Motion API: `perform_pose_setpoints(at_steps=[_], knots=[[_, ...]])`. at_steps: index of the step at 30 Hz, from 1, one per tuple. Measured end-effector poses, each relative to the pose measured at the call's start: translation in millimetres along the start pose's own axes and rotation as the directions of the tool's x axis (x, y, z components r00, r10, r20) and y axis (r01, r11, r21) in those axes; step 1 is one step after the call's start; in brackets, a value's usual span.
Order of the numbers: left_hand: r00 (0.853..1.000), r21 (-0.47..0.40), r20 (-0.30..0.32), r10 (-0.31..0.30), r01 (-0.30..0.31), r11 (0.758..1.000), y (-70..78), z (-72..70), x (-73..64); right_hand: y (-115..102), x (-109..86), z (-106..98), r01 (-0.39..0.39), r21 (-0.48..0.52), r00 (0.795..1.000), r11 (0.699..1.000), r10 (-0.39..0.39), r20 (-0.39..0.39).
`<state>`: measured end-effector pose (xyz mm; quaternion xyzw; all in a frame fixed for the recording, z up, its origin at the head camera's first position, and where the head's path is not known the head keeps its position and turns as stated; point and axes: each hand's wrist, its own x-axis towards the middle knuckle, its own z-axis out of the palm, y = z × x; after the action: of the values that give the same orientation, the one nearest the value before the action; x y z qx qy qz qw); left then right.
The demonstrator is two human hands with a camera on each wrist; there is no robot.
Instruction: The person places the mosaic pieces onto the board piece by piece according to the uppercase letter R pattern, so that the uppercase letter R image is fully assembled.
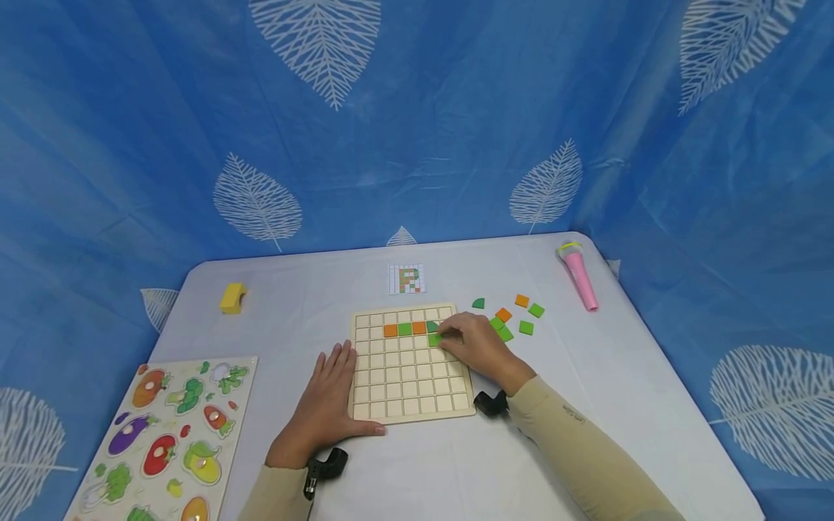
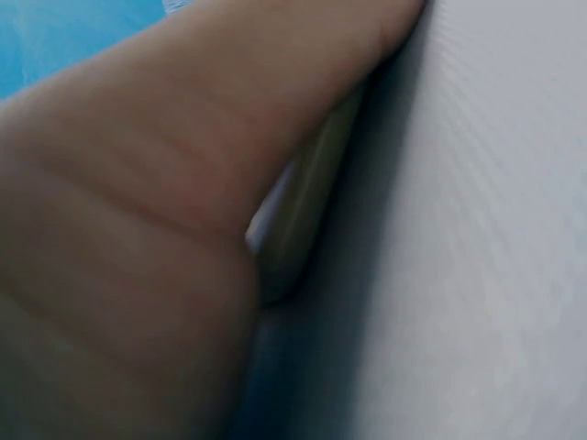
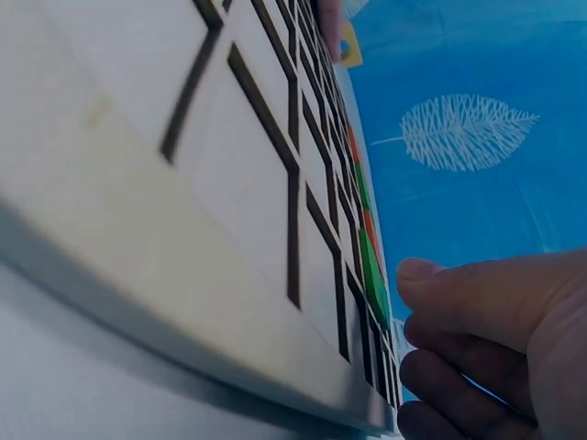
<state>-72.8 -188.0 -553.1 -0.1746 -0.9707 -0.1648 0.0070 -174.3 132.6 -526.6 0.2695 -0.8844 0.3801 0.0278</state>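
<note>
A wooden grid board (image 1: 410,405) lies on the white table. One row on it holds an orange tile (image 1: 390,331), a green tile (image 1: 405,329), another orange tile (image 1: 419,328) and a dark green quarter-round tile (image 1: 432,326). Just below the quarter-round lies a light green square tile (image 1: 434,339). My right hand (image 1: 481,346) reaches over the board's right side, thumb and index fingertips beside these two green pieces; nothing shows between the bent fingers in the right wrist view. My left hand (image 1: 329,405) rests with straight fingers along the board's left edge, thumb at the near corner.
Loose green and orange tiles (image 1: 526,328) lie right of the board. Behind it is a pattern card (image 1: 407,279). A pink toy microphone (image 1: 578,278) lies far right, a yellow block (image 1: 232,298) far left. A vegetable puzzle board (image 1: 163,441) covers the near left.
</note>
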Motion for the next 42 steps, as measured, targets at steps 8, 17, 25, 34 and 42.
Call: perform_pose_setpoints(at_steps=[8, 17, 25, 34, 42], knots=[[1.0, 0.013, 0.021, -0.01, 0.01, 1.0, -0.3, 0.6, -0.7, 6.0, 2.2, -7.4, -0.034, -0.035, 0.999, 0.999, 0.033, -0.019], [0.999, 0.009, 0.03, -0.014, 0.014, 1.0, -1.3, 1.1, -0.4, 14.3, 9.1, -23.7, -0.091, -0.036, 0.995, 0.995, 0.09, -0.037], [1.0, 0.003, 0.029, -0.013, 0.012, 1.0, -1.3, 0.9, -0.8, 26.4, 16.1, -35.3, -0.149, -0.065, 0.988, 0.987, 0.146, -0.055], [0.999, 0.008, 0.031, -0.024, 0.024, 1.0, -1.1, 2.1, 0.6, 40.5, 22.3, -40.6, -0.235, -0.093, 0.972, 0.968, 0.233, -0.026], [0.999, 0.009, 0.032, -0.023, 0.022, 1.0, -0.6, 2.1, 0.9, 51.2, 24.7, -41.6, -0.265, -0.085, 0.964, 0.961, 0.264, -0.02]])
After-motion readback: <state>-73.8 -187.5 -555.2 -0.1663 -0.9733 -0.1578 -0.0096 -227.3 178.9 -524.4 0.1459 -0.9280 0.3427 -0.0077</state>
